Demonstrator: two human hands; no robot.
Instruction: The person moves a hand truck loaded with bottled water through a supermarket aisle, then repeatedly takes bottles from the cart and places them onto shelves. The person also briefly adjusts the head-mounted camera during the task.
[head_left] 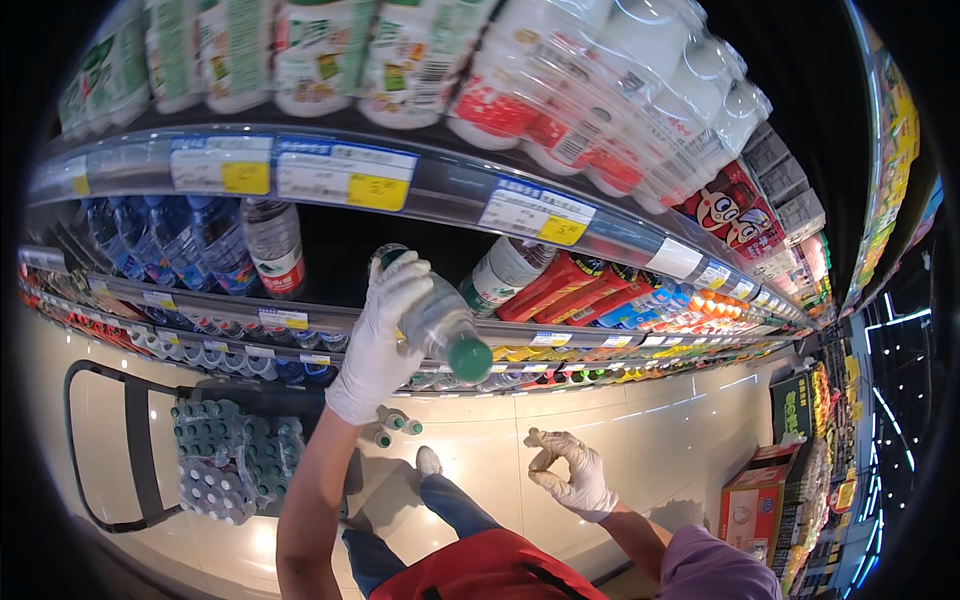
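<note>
My left hand [372, 350], in a white glove, is wrapped round a clear plastic bottle [440, 318] with a green cap. The bottle is tilted, its cap toward me and its base toward a dark gap in the shelf. Right of the gap, a clear bottle with a green-and-white label [507, 272] leans on the shelf. On the gap's left stands a clear bottle with a red-and-white label [273, 248]. My right hand [572, 474], gloved too, is held low over the floor. Its fingers are curved and apart, with nothing visible in them.
A price-tag rail [440, 180] runs above the gap, under white bottle packs [600, 95]. Blue bottles [215, 240] line the left. Below, a black-handled cart [135, 440] carries wrapped bottle packs [235, 455]. Several green-capped bottles [395, 422] stand on the floor near my shoe. Cartons [757, 495] stand right.
</note>
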